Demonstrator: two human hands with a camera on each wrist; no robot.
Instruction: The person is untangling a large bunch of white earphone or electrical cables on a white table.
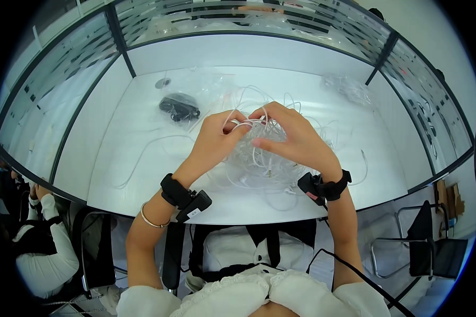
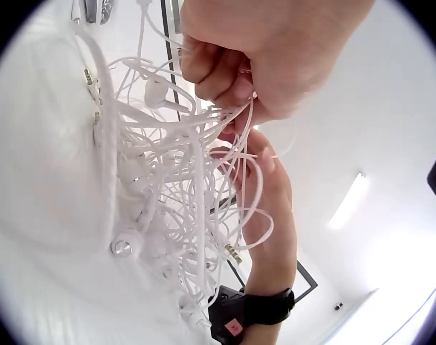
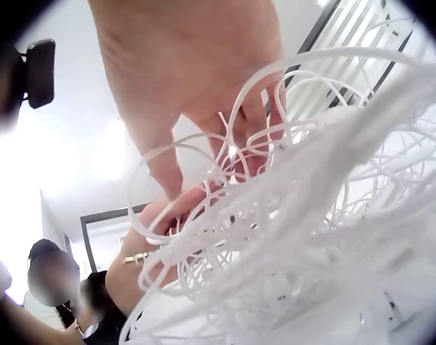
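A tangle of white wired earphones [image 1: 253,154] spreads under both hands, with loops rising around the fingers. My left hand [image 1: 212,138] pinches several strands of the cable between thumb and curled fingers at the tangle's upper side. An earbud [image 2: 156,92] hangs close by in the left wrist view, and a gold plug [image 2: 234,253] shows lower down. My right hand [image 1: 300,136] has its thumb spread apart from the fingers. Its fairly straight fingertips touch thin cable loops [image 3: 236,154] beside the left hand, and one loop passes between the fingers.
A black item in a clear bag [image 1: 179,108] lies at the back left of the white table [image 1: 121,195]. Crumpled clear plastic [image 1: 349,89] lies at the back right. Partitions [image 1: 248,50] enclose the table. Another person [image 1: 45,245] sits at left; a chair [image 1: 423,243] stands at right.
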